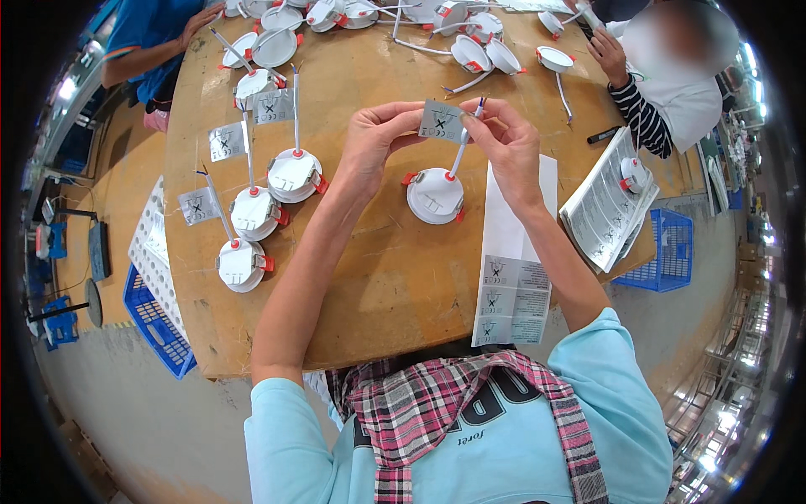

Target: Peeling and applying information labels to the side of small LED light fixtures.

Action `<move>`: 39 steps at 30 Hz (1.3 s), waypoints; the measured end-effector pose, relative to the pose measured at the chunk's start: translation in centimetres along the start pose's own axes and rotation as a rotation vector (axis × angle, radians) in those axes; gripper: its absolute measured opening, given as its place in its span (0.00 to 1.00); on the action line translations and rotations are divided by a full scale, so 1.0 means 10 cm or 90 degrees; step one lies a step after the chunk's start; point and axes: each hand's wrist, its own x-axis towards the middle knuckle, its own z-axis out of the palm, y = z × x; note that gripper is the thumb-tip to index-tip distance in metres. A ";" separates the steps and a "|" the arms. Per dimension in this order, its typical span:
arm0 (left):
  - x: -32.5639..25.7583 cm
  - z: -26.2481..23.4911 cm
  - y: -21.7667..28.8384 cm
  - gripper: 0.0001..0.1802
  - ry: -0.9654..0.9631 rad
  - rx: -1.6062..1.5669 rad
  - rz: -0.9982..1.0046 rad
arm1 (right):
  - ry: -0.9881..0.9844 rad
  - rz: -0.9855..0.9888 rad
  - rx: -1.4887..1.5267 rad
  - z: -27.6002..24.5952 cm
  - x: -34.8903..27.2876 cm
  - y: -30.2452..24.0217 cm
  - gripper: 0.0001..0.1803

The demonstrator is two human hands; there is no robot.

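A silver label (pixel 440 123) with dark print sits against the white cable (pixel 461 156) of a round white downlight (pixel 434 198) with red clips. My left hand (pixel 376 139) pinches the label's left edge. Just to its right, my right hand (pixel 508 147) is closed with thumb and fingers on the cable near its bare-wire end, by the label's other edge. The downlight rests on the table below my hands. A sheet of silver labels (pixel 512 294) lies beneath my right forearm, its upper part blank white backing.
Several downlights (pixel 294 175) stand on the wooden table (pixel 378 286) at left, some with labels flagged on their cables. More downlights (pixel 470 52) crowd the far side. Label sheets (pixel 609 206) are stacked at right beside a black marker (pixel 602 135). Two people work across the table.
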 end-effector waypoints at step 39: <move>-0.02 0.07 0.05 0.11 0.019 0.072 0.012 | -0.036 0.031 -0.052 -0.11 0.12 -0.01 0.10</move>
